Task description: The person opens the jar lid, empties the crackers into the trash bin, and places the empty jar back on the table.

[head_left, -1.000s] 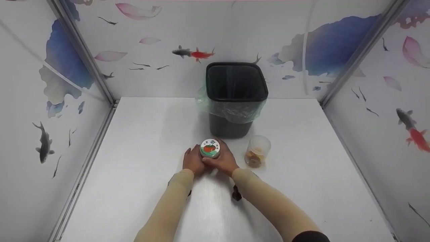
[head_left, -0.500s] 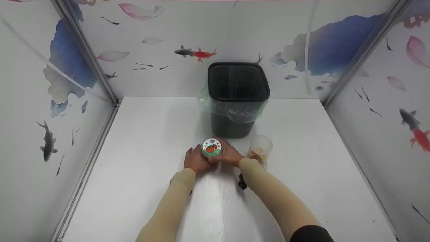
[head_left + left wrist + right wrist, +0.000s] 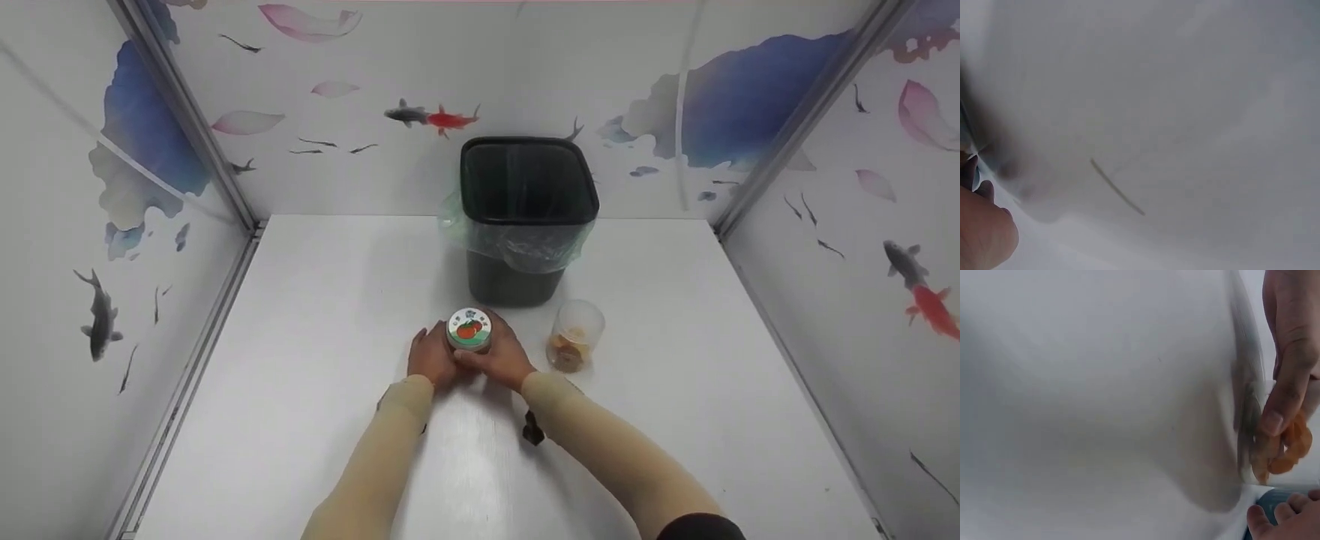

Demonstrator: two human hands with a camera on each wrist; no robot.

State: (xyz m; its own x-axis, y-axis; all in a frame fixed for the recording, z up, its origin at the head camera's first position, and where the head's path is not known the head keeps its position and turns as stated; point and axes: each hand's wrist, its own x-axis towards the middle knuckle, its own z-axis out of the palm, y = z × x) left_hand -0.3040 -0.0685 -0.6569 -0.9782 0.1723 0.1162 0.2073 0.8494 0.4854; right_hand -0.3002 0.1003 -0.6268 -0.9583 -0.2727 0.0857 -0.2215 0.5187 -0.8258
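Note:
A jar (image 3: 469, 331) stands upright between both hands. Its white and green lid, printed with red-orange fruit, faces up. My left hand (image 3: 433, 358) grips its left side; in the left wrist view, part of the left hand (image 3: 985, 230) shows at the lower left edge. My right hand (image 3: 504, 354) grips the right side, with the thumb across the front. In the right wrist view, the right thumb (image 3: 1286, 396) lies against the clear jar wall, where orange pieces (image 3: 1297, 444) show inside. Left-hand fingers (image 3: 1286, 514) appear below. Most fingers behind the jar are hidden.
A translucent cup (image 3: 589, 322) with orange and brown bits stands right of the right hand. Behind the jar is a black bin (image 3: 517, 281), lined with a clear bag (image 3: 536, 247). Patterned walls (image 3: 300, 187) enclose the white table (image 3: 337, 300) on three sides.
My right hand and forearm swung outward to the right over the cup half a second ago, then came back. The left hand keeps its grip; the whole view shifted slightly.

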